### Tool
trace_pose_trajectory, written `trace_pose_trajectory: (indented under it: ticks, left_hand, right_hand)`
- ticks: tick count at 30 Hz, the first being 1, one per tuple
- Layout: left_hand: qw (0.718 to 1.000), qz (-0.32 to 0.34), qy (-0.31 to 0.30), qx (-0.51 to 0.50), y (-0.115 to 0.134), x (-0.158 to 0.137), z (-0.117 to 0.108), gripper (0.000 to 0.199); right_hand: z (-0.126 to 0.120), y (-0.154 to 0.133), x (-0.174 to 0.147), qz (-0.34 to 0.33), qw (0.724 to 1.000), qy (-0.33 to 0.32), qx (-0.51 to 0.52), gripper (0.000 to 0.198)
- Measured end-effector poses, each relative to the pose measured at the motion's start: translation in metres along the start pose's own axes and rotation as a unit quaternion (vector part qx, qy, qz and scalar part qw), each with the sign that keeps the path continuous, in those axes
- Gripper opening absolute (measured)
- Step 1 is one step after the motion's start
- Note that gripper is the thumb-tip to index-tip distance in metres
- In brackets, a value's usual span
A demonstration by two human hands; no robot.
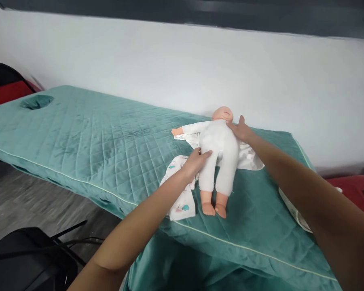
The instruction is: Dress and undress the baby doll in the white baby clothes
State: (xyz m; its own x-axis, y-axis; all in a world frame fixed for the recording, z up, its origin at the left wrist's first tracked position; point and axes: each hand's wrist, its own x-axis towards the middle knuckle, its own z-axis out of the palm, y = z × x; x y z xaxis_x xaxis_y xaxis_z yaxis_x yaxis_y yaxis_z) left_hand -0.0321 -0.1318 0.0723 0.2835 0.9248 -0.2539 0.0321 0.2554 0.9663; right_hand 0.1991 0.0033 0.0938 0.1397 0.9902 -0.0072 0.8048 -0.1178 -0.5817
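Observation:
A baby doll with a white cloth body and bare plastic hands and feet lies on the green quilted bed cover, feet toward me. My left hand is closed at the doll's hip and thigh, thumb on top, the other fingers partly hidden. At the doll's shoulder, my right hand grips from the far side, with one finger raised; the doll's arm there is hidden. White printed baby clothing lies beside the doll's legs, partly behind my left forearm. Another piece of white cloth spreads out under the doll.
The green bed runs along a white wall and has a face hole at its far left end. A black chair stands at lower left. A red object is beyond the right edge.

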Motion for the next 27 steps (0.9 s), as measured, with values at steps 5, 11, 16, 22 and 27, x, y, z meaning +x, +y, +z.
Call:
trace_pose_trajectory:
  ticks: [5,11,16,22,27]
  left_hand:
    - [0.993,-0.036,-0.064,-0.088,0.002,0.020,0.000,0.063]
    - [0.983,-0.037,-0.022,-0.179,0.010,0.021,-0.011,0.061]
    - [0.989,0.010,-0.008,-0.150,0.033,0.011,-0.056,0.060]
    - [0.994,0.021,0.040,-0.096,0.050,0.005,-0.140,0.044]
    - [0.995,0.046,0.074,-0.047,0.041,0.011,-0.219,0.045]
  right_hand:
    - [-0.008,-0.014,0.026,0.000,0.999,-0.040,0.013,0.108]
    - [-0.016,-0.040,0.038,-0.045,0.994,-0.100,0.018,0.084]
    - [-0.011,-0.078,0.047,-0.070,0.988,-0.135,0.008,0.082]
    - [0.028,-0.137,0.065,-0.060,0.990,-0.126,0.019,0.085]
    - [0.089,-0.182,0.088,-0.100,0.985,-0.138,0.040,0.081]
